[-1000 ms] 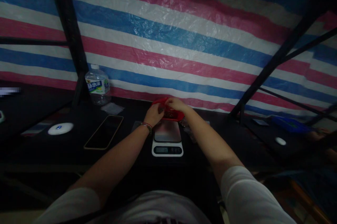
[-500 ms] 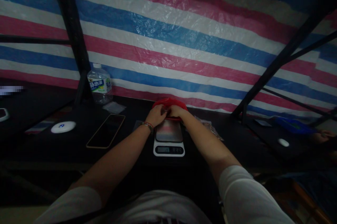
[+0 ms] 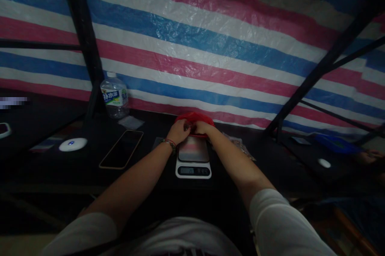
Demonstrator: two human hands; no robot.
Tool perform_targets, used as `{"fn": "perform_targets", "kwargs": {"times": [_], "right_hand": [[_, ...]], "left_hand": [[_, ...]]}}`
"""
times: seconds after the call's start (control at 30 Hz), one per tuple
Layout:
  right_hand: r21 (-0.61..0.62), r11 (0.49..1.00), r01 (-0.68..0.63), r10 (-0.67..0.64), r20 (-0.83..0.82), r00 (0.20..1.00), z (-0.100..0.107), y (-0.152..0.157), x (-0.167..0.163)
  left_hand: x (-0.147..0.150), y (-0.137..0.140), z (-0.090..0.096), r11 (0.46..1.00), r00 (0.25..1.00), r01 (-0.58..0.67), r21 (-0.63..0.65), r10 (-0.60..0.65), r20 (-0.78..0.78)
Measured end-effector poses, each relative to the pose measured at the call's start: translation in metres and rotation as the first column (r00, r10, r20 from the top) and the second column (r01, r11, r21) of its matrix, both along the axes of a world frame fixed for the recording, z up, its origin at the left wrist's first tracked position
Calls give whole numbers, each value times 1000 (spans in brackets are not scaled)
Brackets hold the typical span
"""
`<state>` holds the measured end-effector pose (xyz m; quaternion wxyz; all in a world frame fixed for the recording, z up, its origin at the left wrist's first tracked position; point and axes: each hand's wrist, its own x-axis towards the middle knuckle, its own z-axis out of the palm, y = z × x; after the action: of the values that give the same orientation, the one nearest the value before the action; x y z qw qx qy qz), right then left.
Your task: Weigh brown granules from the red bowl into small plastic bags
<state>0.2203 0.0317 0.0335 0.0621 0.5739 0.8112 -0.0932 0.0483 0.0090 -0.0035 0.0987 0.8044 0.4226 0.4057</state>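
Behind a white kitchen scale (image 3: 193, 170) with a shiny metal plate and a small lit display lies something red and glossy (image 3: 197, 116), like a plastic bag or shallow tray. Both hands work close together over it. My left hand (image 3: 179, 131), with a beaded bracelet on the wrist, has its fingers curled in. Beside it my right hand (image 3: 201, 128) has its fingers bent down, close to the left fingertips. What lies between the fingers is too dark and small to make out. A clear bag (image 3: 239, 145) of small pieces lies right of my right forearm.
Left on the black table (image 3: 156, 185) are a phone (image 3: 122, 149), a white oval device (image 3: 73, 144), a clear packet (image 3: 131, 122) and a plastic bottle (image 3: 114, 97). Dark metal posts (image 3: 82, 27) frame the striped sheet behind. Another person's hand (image 3: 371, 155) is at far right, near a blue tray (image 3: 335, 143).
My fingers have shifted only slightly over the red thing. The whole view has moved a touch; the scale, phone and bottle stay in place.
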Motion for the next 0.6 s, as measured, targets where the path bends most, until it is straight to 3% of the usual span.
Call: {"fn": "perform_targets", "kwargs": {"times": [0.3, 0.6], "right_hand": [[37, 999, 21, -19, -37, 999, 3, 0, 1], [80, 995, 54, -36, -210, 977, 24, 1, 5]], "left_hand": [[-1, -2, 3, 1000, 1000, 10, -16, -10, -19], [0, -1, 5, 997, 992, 74, -16, -76, -101]]}}
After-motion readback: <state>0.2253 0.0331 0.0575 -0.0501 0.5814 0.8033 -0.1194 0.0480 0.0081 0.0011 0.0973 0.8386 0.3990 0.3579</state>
